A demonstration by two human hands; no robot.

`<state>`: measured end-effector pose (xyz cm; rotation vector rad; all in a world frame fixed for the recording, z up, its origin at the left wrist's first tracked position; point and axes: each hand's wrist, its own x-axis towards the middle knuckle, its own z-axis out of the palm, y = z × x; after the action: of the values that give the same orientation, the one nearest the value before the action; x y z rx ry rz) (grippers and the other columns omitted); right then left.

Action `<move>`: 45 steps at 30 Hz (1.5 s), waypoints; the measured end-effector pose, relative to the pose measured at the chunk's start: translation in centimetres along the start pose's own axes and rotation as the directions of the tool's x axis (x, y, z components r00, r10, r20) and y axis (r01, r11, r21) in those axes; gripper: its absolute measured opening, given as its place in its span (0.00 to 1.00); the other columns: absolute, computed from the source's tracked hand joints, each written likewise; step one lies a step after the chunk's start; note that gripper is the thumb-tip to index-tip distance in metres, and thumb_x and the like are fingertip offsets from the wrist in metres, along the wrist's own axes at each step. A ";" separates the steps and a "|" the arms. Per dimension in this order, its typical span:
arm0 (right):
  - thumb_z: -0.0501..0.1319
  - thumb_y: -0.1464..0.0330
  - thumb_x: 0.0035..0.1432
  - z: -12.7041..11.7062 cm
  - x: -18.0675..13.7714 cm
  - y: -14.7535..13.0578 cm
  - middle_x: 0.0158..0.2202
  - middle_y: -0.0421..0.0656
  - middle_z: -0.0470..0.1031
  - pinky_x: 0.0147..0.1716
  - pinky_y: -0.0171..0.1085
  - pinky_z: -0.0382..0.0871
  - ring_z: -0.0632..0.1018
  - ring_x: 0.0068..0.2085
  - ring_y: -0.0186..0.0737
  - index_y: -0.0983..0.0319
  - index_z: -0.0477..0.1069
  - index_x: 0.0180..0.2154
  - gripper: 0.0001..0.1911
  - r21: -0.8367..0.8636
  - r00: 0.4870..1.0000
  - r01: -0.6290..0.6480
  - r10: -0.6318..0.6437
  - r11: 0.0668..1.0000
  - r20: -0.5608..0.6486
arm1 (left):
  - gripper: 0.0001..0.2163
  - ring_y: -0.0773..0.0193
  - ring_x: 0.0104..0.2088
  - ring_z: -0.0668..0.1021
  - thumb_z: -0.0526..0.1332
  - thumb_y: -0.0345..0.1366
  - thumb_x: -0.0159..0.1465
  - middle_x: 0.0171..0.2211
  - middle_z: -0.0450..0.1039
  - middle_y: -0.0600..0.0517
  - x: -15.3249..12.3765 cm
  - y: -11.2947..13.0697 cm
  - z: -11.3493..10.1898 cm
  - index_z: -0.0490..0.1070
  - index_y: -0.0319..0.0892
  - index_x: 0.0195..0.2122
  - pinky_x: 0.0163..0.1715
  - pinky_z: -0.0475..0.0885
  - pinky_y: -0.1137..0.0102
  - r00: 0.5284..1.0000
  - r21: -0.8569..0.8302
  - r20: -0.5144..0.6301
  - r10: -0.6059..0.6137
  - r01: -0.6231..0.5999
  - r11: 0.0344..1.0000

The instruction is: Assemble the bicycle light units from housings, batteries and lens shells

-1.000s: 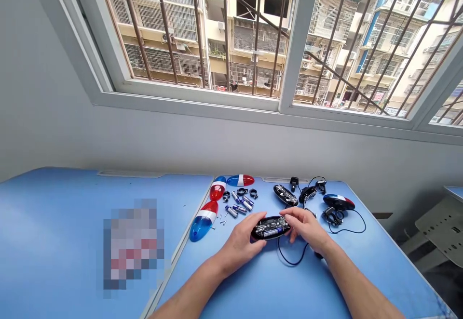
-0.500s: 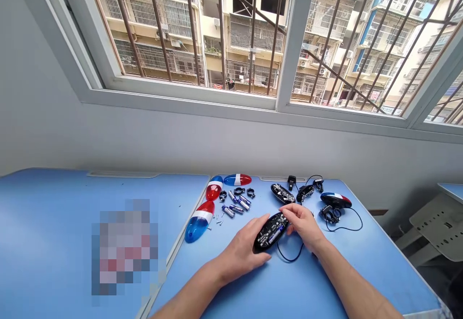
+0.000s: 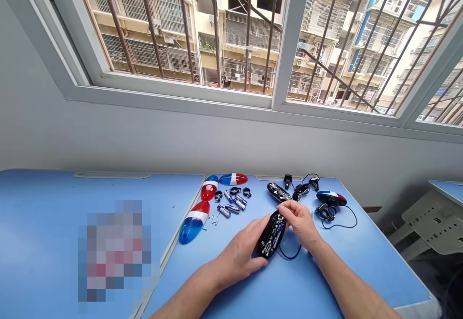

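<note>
An open black oval light base (image 3: 271, 237) rests in my hands, tilted, its inside facing up with a circuit board and a blue battery showing. My left hand (image 3: 240, 249) is closed around its left side, thumb at the near end. At the far end, the fingertips of my right hand (image 3: 302, 225) pinch the base's edge; anything small between them is hidden. A thin black cable (image 3: 290, 258) loops out on the right. Beyond my hands lie several blue-and-silver batteries (image 3: 238, 202), black ring clamps (image 3: 235, 190) and small screws (image 3: 215, 222).
Red, white and blue light covers lie left, including a large one (image 3: 194, 222). Another open base (image 3: 278, 192) sits behind my right hand. A covered light (image 3: 331, 198) and a cabled black clamp (image 3: 325, 212) are farther right. A blurred patch (image 3: 115, 251) covers the left desk.
The light base has turned more upright in view, its near end swinging toward me. Both hands stay on it. The whole view has shifted slightly.
</note>
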<state>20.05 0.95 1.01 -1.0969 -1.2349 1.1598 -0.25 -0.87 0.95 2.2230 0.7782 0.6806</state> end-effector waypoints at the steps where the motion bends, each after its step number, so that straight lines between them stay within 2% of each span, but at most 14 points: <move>1: 0.69 0.53 0.47 0.0 0.0 0.1 0.20 0.35 0.71 0.19 0.31 0.62 0.68 0.20 0.30 0.62 0.73 0.28 0.19 -0.002 1.000 0.004 -0.004 1.000 0.008 | 0.44 0.53 0.46 0.74 0.62 0.23 0.50 0.51 0.68 0.50 0.0 -0.1 0.1 0.48 0.54 0.67 0.44 0.74 0.62 1.000 0.048 -0.001 -0.006 0.006 0.999; 4: 0.69 0.54 0.47 0.2 0.2 0.2 0.19 0.35 0.70 0.19 0.30 0.61 0.68 0.19 0.30 0.62 0.72 0.26 0.18 -0.025 1.000 0.006 -0.006 1.000 0.028 | 0.48 0.49 0.49 0.73 0.68 0.27 0.50 0.52 0.68 0.48 0.1 -0.6 0.7 0.44 0.53 0.68 0.47 0.73 0.57 1.000 0.163 -0.009 -0.021 0.022 0.986; 7: 0.68 0.52 0.48 0.4 0.3 0.2 0.18 0.35 0.69 0.18 0.30 0.60 0.67 0.19 0.29 0.63 0.72 0.25 0.20 -0.062 0.999 0.000 0.003 0.998 0.036 | 0.56 0.44 0.56 0.70 0.75 0.30 0.45 0.59 0.63 0.45 0.3 -1.2 1.5 0.41 0.53 0.69 0.54 0.70 0.53 0.999 0.226 -0.053 -0.005 0.017 0.974; 9: 0.67 0.51 0.48 0.6 0.3 0.1 0.17 0.34 0.67 0.18 0.30 0.59 0.65 0.18 0.29 0.63 0.71 0.24 0.21 -0.093 0.998 -0.010 0.015 0.996 0.055 | 0.62 0.40 0.62 0.63 0.78 0.33 0.41 0.66 0.54 0.42 0.4 -1.5 1.8 0.37 0.53 0.70 0.60 0.63 0.50 0.998 0.248 -0.065 0.004 0.012 0.969; 12: 0.67 0.50 0.47 1.0 0.3 0.1 0.16 0.34 0.64 0.16 0.29 0.57 0.63 0.17 0.28 0.63 0.71 0.22 0.22 -0.127 0.996 -0.030 0.040 0.991 0.076 | 0.64 0.39 0.68 0.50 0.78 0.35 0.42 0.71 0.37 0.42 0.2 -1.3 1.9 0.31 0.54 0.70 0.64 0.54 0.46 1.000 0.237 -0.005 -0.001 0.002 0.972; 16: 0.66 0.50 0.47 1.5 0.3 0.1 0.15 0.33 0.62 0.14 0.29 0.54 0.61 0.16 0.27 0.64 0.70 0.21 0.22 -0.151 0.993 -0.058 0.072 0.987 0.091 | 0.64 0.41 0.69 0.42 0.76 0.34 0.45 0.72 0.24 0.45 -0.2 -0.2 1.2 0.26 0.54 0.70 0.65 0.53 0.48 0.994 0.166 0.107 -0.012 -0.006 0.986; 22: 0.65 0.50 0.47 1.7 0.1 0.2 0.16 0.34 0.63 0.15 0.29 0.58 0.63 0.16 0.27 0.63 0.69 0.20 0.23 -0.146 0.986 -0.104 0.121 0.984 0.117 | 0.61 0.46 0.70 0.37 0.73 0.29 0.48 0.71 0.20 0.46 -0.5 0.3 0.2 0.25 0.50 0.70 0.67 0.47 0.51 0.975 0.123 0.208 -0.077 0.052 0.991; 26: 0.65 0.49 0.46 1.7 0.0 0.2 0.17 0.35 0.66 0.15 0.29 0.60 0.65 0.16 0.27 0.63 0.68 0.22 0.23 -0.128 0.977 -0.143 0.160 0.981 0.138 | 0.60 0.44 0.69 0.36 0.71 0.31 0.48 0.71 0.18 0.46 -0.6 0.4 -0.3 0.25 0.47 0.70 0.67 0.45 0.52 0.960 0.100 0.261 -0.098 0.074 0.992; 32: 0.67 0.50 0.43 1.8 -0.1 0.2 0.18 0.34 0.69 0.15 0.30 0.63 0.68 0.18 0.29 0.62 0.67 0.26 0.22 -0.093 0.971 -0.174 0.186 0.980 0.149 | 0.57 0.46 0.70 0.37 0.66 0.28 0.48 0.71 0.18 0.46 -1.1 0.9 -0.7 0.24 0.45 0.70 0.67 0.46 0.54 0.949 0.085 0.301 -0.096 0.074 0.994; 36: 0.67 0.50 0.45 2.0 -0.2 0.0 0.18 0.34 0.67 0.17 0.30 0.64 0.68 0.18 0.30 0.61 0.66 0.26 0.22 -0.081 0.970 -0.183 0.193 0.980 0.148 | 0.54 0.45 0.70 0.41 0.65 0.30 0.49 0.72 0.25 0.46 -1.2 0.8 -0.9 0.29 0.46 0.71 0.67 0.48 0.54 0.960 0.061 0.268 -0.076 0.062 0.996; 39: 0.66 0.50 0.46 2.0 -0.3 -0.4 0.19 0.34 0.67 0.18 0.31 0.66 0.69 0.20 0.30 0.61 0.67 0.26 0.21 -0.077 0.971 -0.181 0.191 0.981 0.148 | 0.52 0.44 0.69 0.47 0.65 0.31 0.48 0.71 0.37 0.44 -0.9 1.0 -0.9 0.36 0.45 0.71 0.67 0.50 0.53 0.981 0.067 0.190 -0.037 0.024 0.997; 42: 0.66 0.50 0.46 1.9 -0.4 -0.7 0.23 0.37 0.69 0.21 0.31 0.67 0.72 0.25 0.32 0.62 0.69 0.27 0.21 -0.081 0.975 -0.159 0.170 0.984 0.147 | 0.50 0.43 0.66 0.57 0.67 0.32 0.46 0.67 0.51 0.41 -0.4 1.0 -0.5 0.44 0.43 0.69 0.64 0.57 0.53 0.996 0.118 0.081 -0.042 0.032 0.993; 45: 0.65 0.52 0.47 1.6 -0.6 -0.6 0.28 0.39 0.71 0.22 0.31 0.68 0.75 0.29 0.35 0.62 0.70 0.33 0.21 -0.116 0.971 -0.156 0.174 0.981 0.163 | 0.48 0.41 0.63 0.61 0.69 0.34 0.45 0.63 0.56 0.39 -0.1 0.7 0.2 0.48 0.42 0.68 0.60 0.63 0.50 0.993 0.202 -0.048 -0.103 0.111 0.973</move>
<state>18.48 0.26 1.63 -1.2148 -1.3695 1.3536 0.00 -1.43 1.32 2.3368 1.0201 0.6142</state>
